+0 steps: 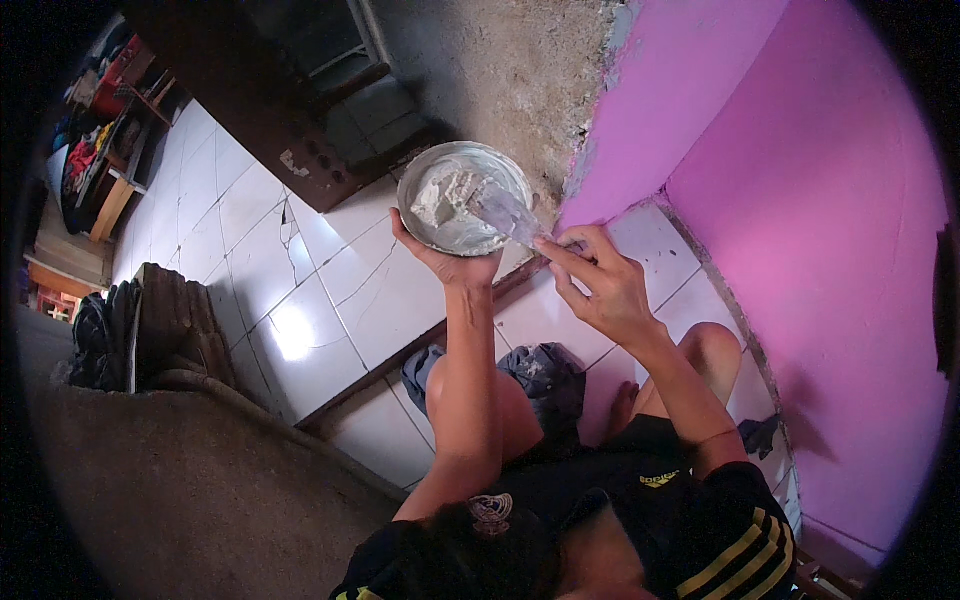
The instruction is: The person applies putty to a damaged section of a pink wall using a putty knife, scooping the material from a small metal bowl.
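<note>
A round bowl [412, 178] of white paste [432, 203] rests on my left hand [455, 262], which cups it from below with the thumb up at its left side. My right hand [603, 280] grips a putty knife [507, 212] by its handle. The knife's broad blade, smeared with paste, reaches into the bowl and touches the paste near the middle. Part of the left hand's fingers is hidden under the bowl.
Pink walls [820, 230] meet in a corner at the right, beside a bare rough plaster strip [510, 70]. A dark wooden door [250, 90] stands ahead. White tiles [270, 270] cover the floor, with a raised step edge. Dark cloth [545, 380] lies by my legs; a grey ledge [180, 470] is at left.
</note>
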`<state>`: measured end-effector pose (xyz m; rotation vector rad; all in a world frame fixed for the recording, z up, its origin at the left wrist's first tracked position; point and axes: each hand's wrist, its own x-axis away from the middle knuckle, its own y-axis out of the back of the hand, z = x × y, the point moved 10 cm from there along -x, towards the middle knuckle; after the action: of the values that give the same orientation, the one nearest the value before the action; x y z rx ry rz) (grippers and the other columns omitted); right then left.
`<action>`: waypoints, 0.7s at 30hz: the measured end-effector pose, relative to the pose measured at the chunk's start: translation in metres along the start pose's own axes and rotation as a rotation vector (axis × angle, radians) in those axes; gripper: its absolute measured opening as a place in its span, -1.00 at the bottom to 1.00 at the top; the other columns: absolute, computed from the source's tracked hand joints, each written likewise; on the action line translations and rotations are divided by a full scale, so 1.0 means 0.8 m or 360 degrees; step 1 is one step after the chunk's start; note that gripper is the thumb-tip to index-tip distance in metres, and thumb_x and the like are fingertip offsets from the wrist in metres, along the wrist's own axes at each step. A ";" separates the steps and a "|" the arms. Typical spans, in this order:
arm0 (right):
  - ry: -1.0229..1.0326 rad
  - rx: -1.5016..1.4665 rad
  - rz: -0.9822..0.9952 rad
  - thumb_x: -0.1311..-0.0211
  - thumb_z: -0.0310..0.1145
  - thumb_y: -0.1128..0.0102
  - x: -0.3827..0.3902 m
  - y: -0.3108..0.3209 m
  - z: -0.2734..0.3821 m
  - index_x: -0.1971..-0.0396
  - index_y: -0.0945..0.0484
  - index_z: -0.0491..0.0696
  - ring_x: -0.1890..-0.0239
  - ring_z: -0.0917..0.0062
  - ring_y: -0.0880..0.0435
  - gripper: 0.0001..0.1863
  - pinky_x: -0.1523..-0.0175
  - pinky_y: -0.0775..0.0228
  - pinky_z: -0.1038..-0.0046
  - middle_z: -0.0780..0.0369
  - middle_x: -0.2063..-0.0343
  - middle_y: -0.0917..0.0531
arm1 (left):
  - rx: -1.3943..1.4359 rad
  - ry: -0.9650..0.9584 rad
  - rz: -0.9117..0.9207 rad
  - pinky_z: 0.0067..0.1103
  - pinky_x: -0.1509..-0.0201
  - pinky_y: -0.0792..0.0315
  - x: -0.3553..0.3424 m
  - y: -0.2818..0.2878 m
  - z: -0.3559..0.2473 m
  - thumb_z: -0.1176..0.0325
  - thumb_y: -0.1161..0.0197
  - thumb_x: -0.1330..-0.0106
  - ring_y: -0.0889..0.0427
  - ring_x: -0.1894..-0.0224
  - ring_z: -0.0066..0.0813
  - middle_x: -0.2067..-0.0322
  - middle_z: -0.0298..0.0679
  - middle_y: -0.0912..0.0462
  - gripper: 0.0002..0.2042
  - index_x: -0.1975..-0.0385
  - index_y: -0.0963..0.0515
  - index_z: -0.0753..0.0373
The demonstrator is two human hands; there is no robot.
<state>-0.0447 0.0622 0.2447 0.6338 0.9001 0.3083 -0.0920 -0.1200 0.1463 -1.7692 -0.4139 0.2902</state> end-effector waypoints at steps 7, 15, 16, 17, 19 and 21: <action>0.0090 0.0132 0.0225 0.03 -0.57 -0.27 0.027 -0.023 -0.005 0.02 -0.63 0.08 0.54 0.52 -0.56 -0.52 0.46 -0.45 0.47 0.26 0.25 -0.49 | 0.0017 -0.0100 -0.0047 -0.01 -0.30 -0.19 -0.002 0.001 -0.018 -0.41 -0.15 0.04 -0.32 -0.22 -0.08 -0.18 -0.19 -0.40 -0.15 -0.19 -0.38 0.07; 0.0028 0.0169 0.0609 -0.04 -0.51 -0.24 0.031 -0.002 -0.004 -0.01 -0.60 0.08 0.51 0.40 -0.58 -0.55 0.41 -0.47 0.38 0.25 0.25 -0.46 | 0.0134 0.0041 0.0115 -0.06 -0.22 -0.34 -0.001 -0.004 -0.009 -0.32 -0.21 0.01 -0.43 -0.14 -0.13 -0.11 -0.20 -0.46 -0.24 -0.13 -0.43 0.08; 0.0012 0.0183 0.0666 -0.05 -0.51 -0.23 0.030 0.002 -0.004 -0.01 -0.59 0.08 0.51 0.39 -0.58 -0.55 0.40 -0.47 0.38 0.25 0.25 -0.47 | 0.0132 0.0050 0.0133 -0.07 -0.22 -0.34 -0.002 -0.005 -0.007 -0.32 -0.22 0.01 -0.44 -0.14 -0.13 -0.11 -0.20 -0.45 -0.24 -0.13 -0.43 0.08; -0.0003 0.0197 0.0724 -0.06 -0.50 -0.23 0.028 0.008 -0.004 -0.02 -0.59 0.08 0.50 0.39 -0.58 -0.56 0.39 -0.48 0.37 0.25 0.24 -0.47 | 0.0113 0.0035 0.0115 -0.06 -0.24 -0.31 -0.003 -0.004 -0.007 -0.32 -0.22 0.02 -0.42 -0.16 -0.12 -0.13 -0.19 -0.44 -0.23 -0.14 -0.42 0.08; -0.0022 0.0176 0.0791 -0.07 -0.50 -0.22 0.028 0.019 -0.004 -0.02 -0.59 0.09 0.51 0.38 -0.58 -0.56 0.38 -0.47 0.38 0.24 0.24 -0.49 | 0.0065 -0.0006 0.0077 -0.06 -0.29 -0.26 -0.005 -0.001 -0.012 -0.32 -0.23 0.04 -0.39 -0.19 -0.10 -0.17 -0.19 -0.42 -0.20 -0.17 -0.40 0.08; -0.0034 0.0130 0.0813 -0.07 -0.52 -0.21 0.028 0.033 -0.011 -0.01 -0.59 0.10 0.52 0.39 -0.57 -0.56 0.39 -0.47 0.39 0.23 0.25 -0.50 | 0.0109 0.0016 0.0131 -0.10 -0.25 -0.32 -0.003 -0.006 -0.014 -0.32 -0.23 0.03 -0.42 -0.16 -0.14 -0.14 -0.19 -0.44 -0.22 -0.15 -0.42 0.08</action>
<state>-0.0381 0.0976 0.2431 0.9396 0.7228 0.7230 -0.0903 -0.1300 0.1531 -1.7223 -0.3208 0.3497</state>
